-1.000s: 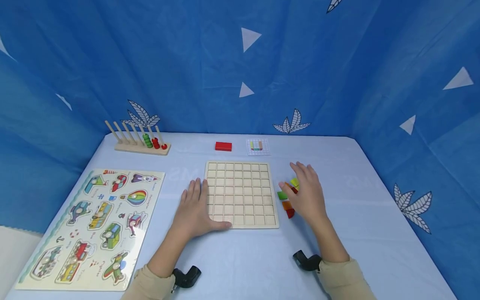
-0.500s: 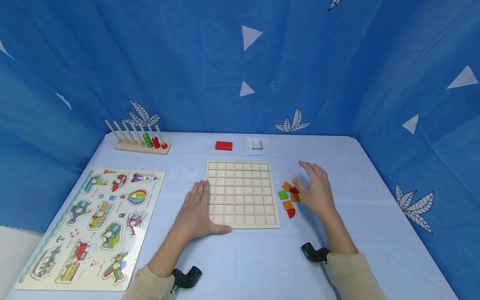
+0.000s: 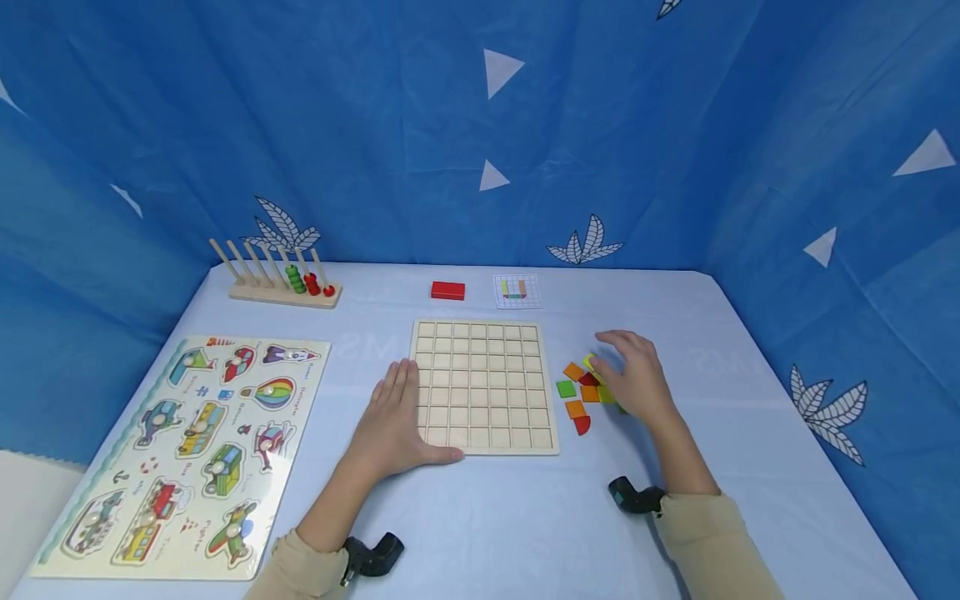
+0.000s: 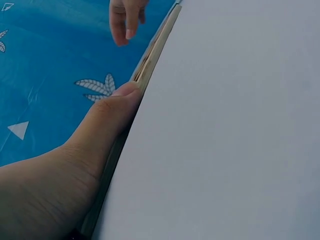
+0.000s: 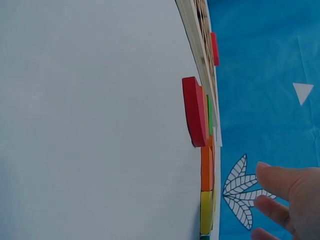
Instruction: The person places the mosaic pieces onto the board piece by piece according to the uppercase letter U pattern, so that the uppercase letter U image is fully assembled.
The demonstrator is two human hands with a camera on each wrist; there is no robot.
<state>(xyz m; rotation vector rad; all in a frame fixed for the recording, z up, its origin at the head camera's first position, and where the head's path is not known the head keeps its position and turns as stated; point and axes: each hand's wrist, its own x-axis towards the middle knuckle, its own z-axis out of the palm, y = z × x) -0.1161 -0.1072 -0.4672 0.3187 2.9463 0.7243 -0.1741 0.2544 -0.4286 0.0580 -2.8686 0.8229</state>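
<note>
Grid board (image 3: pixel 487 387): flat on the bench (image 3: pixel 487 517), with the visible loose pieces lying outside it, just beyond its right edge.
Left hand (image 3: pixel 386 417): at the board's near left corner, spread, fingers straight along the left edge and thumb stretched along the near edge, where it touches the rim.
Right hand (image 3: pixel 633 379): right of the board, over the far side of the pieces; thumb and fingers parted, nothing visibly pinched. Whether a fingertip touches a piece, I cannot tell.
Coloured pieces (image 3: pixel 590 394): orange, green, yellow and red, loosely clustered beside the board; some are partly under the right hand.
Uncovered colours: over the last second the right hand has shifted away from the board, baring orange and yellow pieces it had hidden; the left hand has stayed put. That seems to leave more pieces easy to see and pick out, with the board kept steady.
Pattern card (image 3: pixel 517 292): beyond the board's far edge, a coloured design on its printed grid; a red block (image 3: pixel 447 291) lies left of it.
</note>
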